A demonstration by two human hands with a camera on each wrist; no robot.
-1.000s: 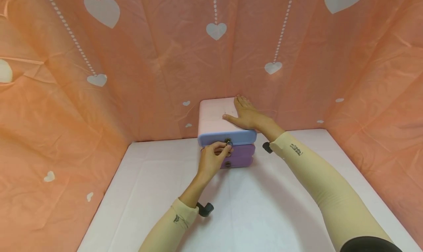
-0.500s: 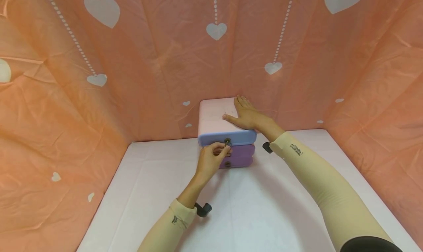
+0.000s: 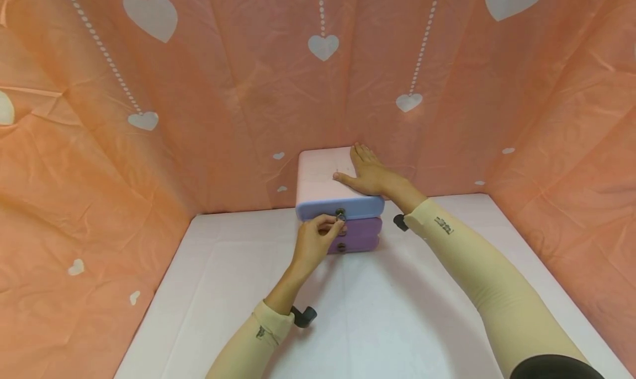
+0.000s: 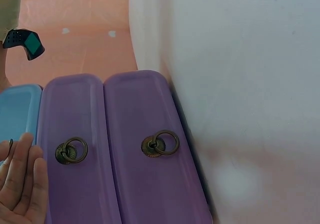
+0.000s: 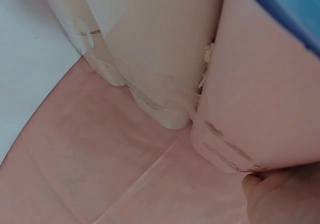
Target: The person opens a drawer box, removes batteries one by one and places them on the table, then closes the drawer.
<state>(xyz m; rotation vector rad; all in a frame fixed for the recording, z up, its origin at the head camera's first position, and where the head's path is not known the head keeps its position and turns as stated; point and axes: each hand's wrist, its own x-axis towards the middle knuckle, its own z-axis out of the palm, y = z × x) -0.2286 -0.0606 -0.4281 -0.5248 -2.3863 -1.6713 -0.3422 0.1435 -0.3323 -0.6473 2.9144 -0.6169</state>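
A small stacked drawer unit has a pale pink top (image 3: pixel 318 175). Its uppermost drawer front is blue (image 3: pixel 366 207), with two purple drawer fronts (image 3: pixel 365 242) below. The left hand (image 3: pixel 310 244) pinches the ring pull (image 3: pixel 340 216) of the blue drawer between thumb and finger. In the left wrist view, that ring is mostly hidden by the fingers (image 4: pixel 20 169). Brass ring pulls (image 4: pixel 165 142) hang on both purple fronts. The right hand (image 3: pixel 369 176) rests on the pink top near its right edge, thumb spread apart. All the drawer fronts look closed.
The unit stands at the back of a white table (image 3: pixel 397 302), against an orange curtain (image 3: pixel 258 92) with white hearts. More curtain hangs at both sides. The right wrist view shows whitish lower casings (image 5: pixel 155 49) with scuffs and tape beside the pink one (image 5: pixel 260 94).
The left wrist has shifted slightly left while the pinch on the ring pull stays. The right hand keeps its place on top. No drawer has visibly moved.
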